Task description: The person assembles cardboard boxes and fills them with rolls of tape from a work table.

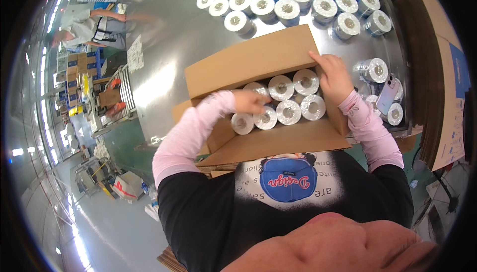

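Note:
An open cardboard box [253,63] lies in front of me, its long far flap standing up and its near flap folded toward my chest. Inside, two rows of white wrapped rolls [288,112] stand on end with their round tops up. My left hand [250,101] is over the left part of the rows, fingers stretched out among the roll tops and slightly blurred; it partly covers a roll in the far row. At the box's right end, my right hand [336,77] grips the wall, one fingertip at the corner of the far flap.
Many similar rolls [262,5] stand on the metal table [169,48] beyond the box. At right are a few more rolls [373,70] and a phone [388,94]. Stacked flat cardboard [444,98] edges the right side. A person [94,28] is at far left.

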